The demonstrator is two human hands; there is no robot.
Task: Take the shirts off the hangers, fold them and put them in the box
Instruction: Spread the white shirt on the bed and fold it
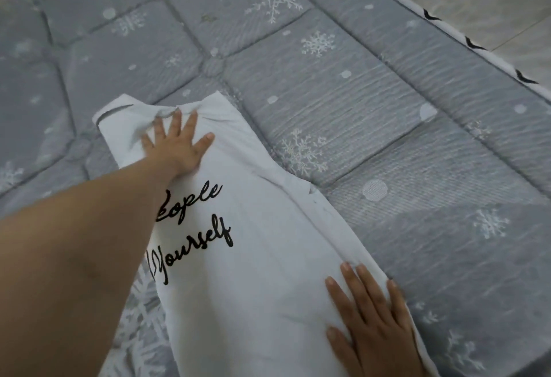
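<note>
The white T-shirt with black script lettering lies on the grey snowflake-patterned quilted mattress, already narrowed into a long strip with its sides turned in. The left hand lies flat with fingers spread near the collar end, and the right hand presses open-palmed on the near edge — neither grips; both seem to pin the fabric and smooth the fold. To the right the mattress is bare as far as its piped edge — ample room for the next fold. No box or hanger is in view.
</note>
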